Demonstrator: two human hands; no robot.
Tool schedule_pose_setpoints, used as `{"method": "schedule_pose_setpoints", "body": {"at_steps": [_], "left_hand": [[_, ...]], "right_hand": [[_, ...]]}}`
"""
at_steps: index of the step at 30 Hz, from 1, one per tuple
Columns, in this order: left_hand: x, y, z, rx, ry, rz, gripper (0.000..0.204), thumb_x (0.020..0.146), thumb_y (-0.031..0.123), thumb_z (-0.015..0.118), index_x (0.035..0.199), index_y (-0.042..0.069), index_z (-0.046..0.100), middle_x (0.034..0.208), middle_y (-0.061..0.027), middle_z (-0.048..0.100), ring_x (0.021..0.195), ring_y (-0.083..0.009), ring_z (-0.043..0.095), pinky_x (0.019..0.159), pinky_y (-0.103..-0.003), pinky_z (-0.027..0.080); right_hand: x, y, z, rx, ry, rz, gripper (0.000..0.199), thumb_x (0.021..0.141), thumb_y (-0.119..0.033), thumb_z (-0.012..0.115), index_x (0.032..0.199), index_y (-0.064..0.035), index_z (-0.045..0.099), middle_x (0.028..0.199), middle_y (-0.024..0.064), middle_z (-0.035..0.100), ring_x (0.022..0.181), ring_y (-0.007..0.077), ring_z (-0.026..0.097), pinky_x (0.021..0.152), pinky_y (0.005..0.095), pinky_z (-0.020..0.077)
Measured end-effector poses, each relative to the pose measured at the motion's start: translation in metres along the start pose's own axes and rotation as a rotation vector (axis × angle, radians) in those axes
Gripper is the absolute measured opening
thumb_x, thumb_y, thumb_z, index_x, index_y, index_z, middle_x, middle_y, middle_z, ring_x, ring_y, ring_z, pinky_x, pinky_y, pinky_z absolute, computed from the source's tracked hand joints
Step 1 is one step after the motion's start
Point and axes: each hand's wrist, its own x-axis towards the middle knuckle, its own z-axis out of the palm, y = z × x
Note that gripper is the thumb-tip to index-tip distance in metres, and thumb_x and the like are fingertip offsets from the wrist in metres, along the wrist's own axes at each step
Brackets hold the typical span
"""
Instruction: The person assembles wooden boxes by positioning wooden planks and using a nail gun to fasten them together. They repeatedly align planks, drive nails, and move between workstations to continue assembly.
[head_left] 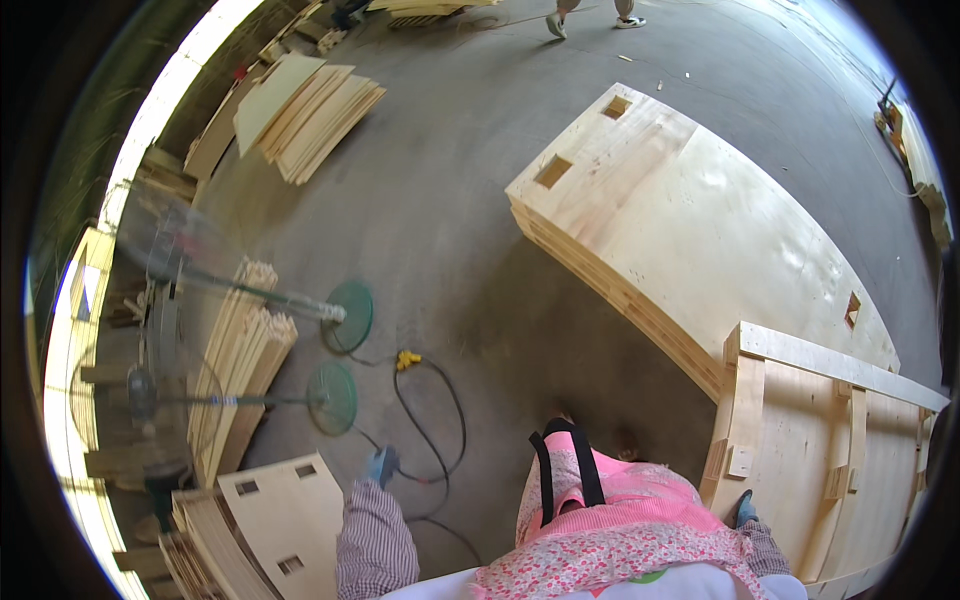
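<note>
My left hand (pixel 382 466), in a blue glove with a striped sleeve, hangs at my left side above the floor. Behind it in the picture runs a black cable (pixel 462 430); whether the hand holds anything is too small to make out. On the right, my right hand (pixel 746 508), also blue-gloved, is at the near left part of a wooden panel frame (pixel 800 450) with battens and small blocks. It looks close to or against the wood, and its fingers are not clear. A pink flowered apron (pixel 620 510) covers my front.
Ahead on the right lies a stack of large plywood panels (pixel 720 210) with cut-out holes. Two stand fans with green round bases (pixel 348 316) are at left, beside a yellow connector (pixel 407 359) and stacked boards (pixel 245 370). Cut panels (pixel 290 520) lean nearby. A person's feet (pixel 630 22) show far ahead.
</note>
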Motion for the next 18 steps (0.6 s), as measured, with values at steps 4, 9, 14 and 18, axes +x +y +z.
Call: {"method": "schedule_pose_setpoints", "body": {"at_steps": [4,9,14,18], "left_hand": [[0.071,0.058,-0.058,0.193,-0.637,0.025,0.011,0.074,0.03,0.048,0.071,0.021,0.044,0.069,-0.0015,0.039,0.066,-0.0193,0.043,0.055,-0.035,0.035],[0.223,0.258,-0.076,-0.381,-0.116,-0.012,0.011,0.078,0.022,0.051,0.075,0.011,0.05,0.073,-0.0024,0.05,0.07,-0.0181,0.05,0.064,-0.032,0.042],[0.406,0.494,0.038,-0.124,0.021,0.243,0.028,0.087,0.02,0.05,0.108,0.001,0.05,0.099,-0.0087,0.054,0.092,-0.018,0.054,0.082,-0.03,0.046],[0.437,0.653,0.134,0.168,-0.506,0.44,0.039,0.087,0.025,0.049,0.117,0.0,0.046,0.109,-0.0088,0.055,0.1,-0.0196,0.053,0.086,-0.03,0.041]], "right_hand": [[-0.052,-0.092,0.045,0.003,0.056,0.027,0.087,0.08,-0.068,0.02,0.111,0.0082,0.049,0.102,0.0248,0.054,0.096,0.0348,0.052,0.081,0.0427,0.0417],[-0.113,-0.205,0.105,0.042,0.075,0.035,0.086,0.081,-0.066,0.018,0.111,0.0082,0.049,0.106,0.0255,0.052,0.102,0.0357,0.048,0.085,0.0423,0.0391],[-0.17,-0.317,0.166,0.023,0.076,0.054,0.084,0.082,-0.064,0.016,0.112,0.0083,0.048,0.11,0.0263,0.05,0.107,0.0366,0.045,0.089,0.042,0.0366],[-0.203,-0.404,0.229,0.023,0.055,0.051,0.083,0.083,-0.062,0.015,0.112,0.0084,0.048,0.114,0.0268,0.048,0.111,0.0373,0.042,0.092,0.0417,0.0345]]}}
